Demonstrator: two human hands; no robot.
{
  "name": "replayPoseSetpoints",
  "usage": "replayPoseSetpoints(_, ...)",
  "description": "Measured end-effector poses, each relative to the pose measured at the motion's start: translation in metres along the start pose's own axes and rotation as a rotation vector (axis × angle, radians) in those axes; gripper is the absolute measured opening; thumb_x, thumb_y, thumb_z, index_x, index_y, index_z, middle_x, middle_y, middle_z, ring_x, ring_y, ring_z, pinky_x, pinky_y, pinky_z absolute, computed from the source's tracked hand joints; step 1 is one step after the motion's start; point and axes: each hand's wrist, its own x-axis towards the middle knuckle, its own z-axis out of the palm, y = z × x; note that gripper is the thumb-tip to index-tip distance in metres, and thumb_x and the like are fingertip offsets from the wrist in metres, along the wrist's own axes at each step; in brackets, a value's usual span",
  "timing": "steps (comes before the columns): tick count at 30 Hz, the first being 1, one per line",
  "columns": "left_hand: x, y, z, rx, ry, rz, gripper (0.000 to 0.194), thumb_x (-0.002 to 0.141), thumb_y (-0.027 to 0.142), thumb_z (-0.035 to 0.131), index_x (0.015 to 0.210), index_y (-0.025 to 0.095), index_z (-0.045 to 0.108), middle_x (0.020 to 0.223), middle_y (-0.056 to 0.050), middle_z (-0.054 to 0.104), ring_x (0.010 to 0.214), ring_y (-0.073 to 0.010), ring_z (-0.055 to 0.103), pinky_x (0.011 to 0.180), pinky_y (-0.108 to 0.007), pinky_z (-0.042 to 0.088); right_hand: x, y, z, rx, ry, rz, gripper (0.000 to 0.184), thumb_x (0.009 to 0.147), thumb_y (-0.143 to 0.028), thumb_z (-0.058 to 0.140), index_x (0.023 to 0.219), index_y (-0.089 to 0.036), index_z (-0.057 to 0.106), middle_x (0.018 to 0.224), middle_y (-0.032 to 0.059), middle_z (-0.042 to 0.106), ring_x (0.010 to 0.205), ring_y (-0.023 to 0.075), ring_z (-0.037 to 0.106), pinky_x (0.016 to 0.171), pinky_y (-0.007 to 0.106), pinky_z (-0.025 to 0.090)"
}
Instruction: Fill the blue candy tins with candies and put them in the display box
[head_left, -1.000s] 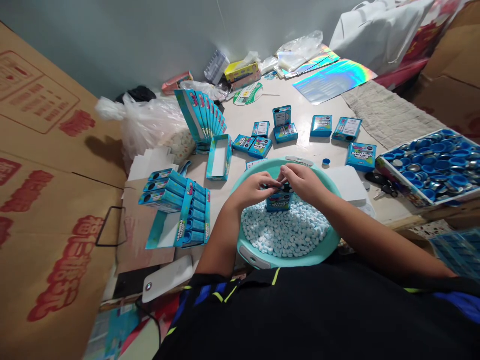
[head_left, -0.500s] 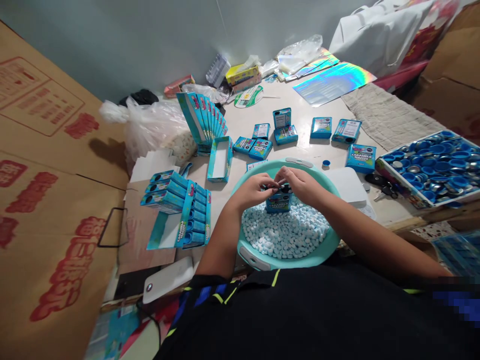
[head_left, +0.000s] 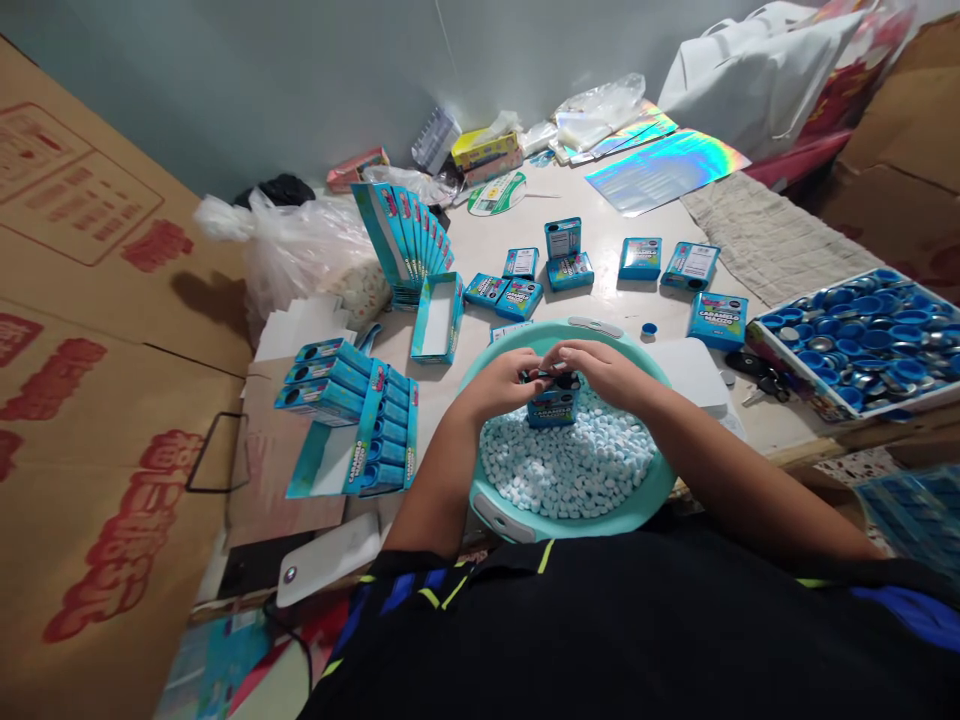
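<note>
A small blue candy box [head_left: 553,409] stands upright on white and pale-blue candies [head_left: 570,470] inside a turquoise basin [head_left: 495,500]. My left hand [head_left: 512,382] is closed at the box's upper left edge. From the other side, my right hand [head_left: 592,362] bends over the top of the same box, its fingers meeting the left ones there. The fingers hide most of the box's top, and I cannot make out whether anything small is between them.
Several blue candy boxes [head_left: 718,318] lie behind the basin. A shallow box of blue caps [head_left: 862,330] is at right, beside keys [head_left: 766,384]. At left stand a display tray of boxes [head_left: 352,420], fanned cartons [head_left: 409,235] and a large cardboard box [head_left: 112,400]. A white scale [head_left: 690,370] adjoins the basin.
The fingers have shifted slightly over the box's top, the right hand lying a little flatter. The whole view has drifted slightly; the box remains in the basin.
</note>
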Motion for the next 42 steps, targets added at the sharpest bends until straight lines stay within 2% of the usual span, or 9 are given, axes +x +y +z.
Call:
replayPoseSetpoints(6,0.0,0.0,-0.001,0.01,0.011,-0.012,0.018,0.095,0.033,0.067,0.096,0.018,0.076,0.088,-0.004,0.064,0.084,-0.0191,0.061,0.077,-0.033,0.047,0.001,-0.002,-0.005,0.086,-0.095,0.028,0.033,0.093,-0.033,0.048,0.099,-0.028,0.08,0.114,0.0052,0.08,0.116,0.0292,0.068,0.107,0.047,0.049)
replayPoseSetpoints(9,-0.002,0.002,-0.003,0.017,0.015,-0.031,0.027,0.096,0.042,0.068,0.09,0.017,0.074,0.088,-0.004,0.063,0.083,-0.0183,0.059,0.075,-0.032,0.045,0.0,-0.003,-0.007,0.013,-0.177,0.035,0.038,0.094,-0.031,0.045,0.108,-0.026,0.08,0.125,0.0062,0.078,0.124,0.0284,0.066,0.113,0.046,0.047)
replayPoseSetpoints(12,-0.003,0.003,-0.005,-0.001,0.0,-0.051,0.034,0.088,0.051,0.077,0.09,0.017,0.074,0.089,-0.003,0.062,0.085,-0.019,0.06,0.076,-0.032,0.046,-0.001,-0.005,-0.009,-0.053,-0.23,0.021,0.041,0.094,-0.028,0.043,0.113,-0.022,0.08,0.131,0.0081,0.077,0.128,0.0275,0.065,0.116,0.045,0.046)
replayPoseSetpoints(18,-0.002,0.001,-0.005,-0.03,0.01,-0.073,0.034,0.08,0.048,0.084,0.091,0.018,0.075,0.089,-0.003,0.063,0.086,-0.0209,0.062,0.075,-0.033,0.047,-0.003,-0.006,-0.011,-0.123,-0.295,0.027,0.055,0.092,-0.024,0.041,0.138,-0.027,0.07,0.151,0.004,0.066,0.139,0.0277,0.059,0.119,0.046,0.047)
replayPoseSetpoints(22,-0.001,0.001,-0.004,-0.063,0.02,-0.078,0.028,0.079,0.038,0.086,0.091,0.016,0.074,0.087,-0.003,0.063,0.084,-0.0197,0.062,0.075,-0.033,0.049,-0.005,-0.005,-0.01,-0.163,-0.288,-0.006,0.062,0.091,-0.023,0.041,0.149,-0.028,0.062,0.159,0.0021,0.059,0.148,0.0275,0.052,0.125,0.047,0.042)
replayPoseSetpoints(26,-0.002,0.001,-0.005,-0.049,0.033,-0.105,0.028,0.079,0.041,0.084,0.084,0.017,0.071,0.084,-0.001,0.064,0.082,-0.0189,0.062,0.072,-0.031,0.046,-0.006,-0.007,-0.007,-0.208,-0.269,-0.001,0.06,0.091,-0.021,0.04,0.144,-0.026,0.067,0.155,0.0022,0.063,0.147,0.026,0.054,0.124,0.044,0.043)
replayPoseSetpoints(32,-0.002,0.001,-0.005,-0.084,0.033,-0.174,0.036,0.075,0.045,0.084,0.077,0.018,0.06,0.08,0.001,0.061,0.078,-0.0174,0.058,0.069,-0.03,0.044,-0.005,-0.011,-0.006,-0.286,-0.254,-0.015,0.056,0.093,-0.019,0.038,0.138,-0.027,0.07,0.15,0.0038,0.068,0.141,0.026,0.059,0.122,0.047,0.046)
replayPoseSetpoints(37,-0.001,0.005,-0.006,-0.093,0.042,-0.195,0.035,0.075,0.037,0.084,0.073,0.019,0.055,0.074,0.004,0.053,0.072,-0.0145,0.051,0.067,-0.03,0.039,-0.003,0.0,-0.005,-0.162,-0.122,-0.033,0.051,0.089,-0.015,0.042,0.129,-0.027,0.07,0.145,0.0065,0.069,0.137,0.0244,0.063,0.12,0.047,0.05)
replayPoseSetpoints(42,-0.002,0.007,-0.007,-0.067,0.039,-0.197,0.035,0.077,0.038,0.084,0.072,0.02,0.055,0.073,0.002,0.053,0.073,-0.0159,0.049,0.067,-0.031,0.036,0.0,0.012,-0.002,-0.137,0.002,-0.097,0.047,0.082,-0.009,0.048,0.119,-0.028,0.069,0.139,0.0089,0.067,0.136,0.0249,0.062,0.114,0.046,0.057)
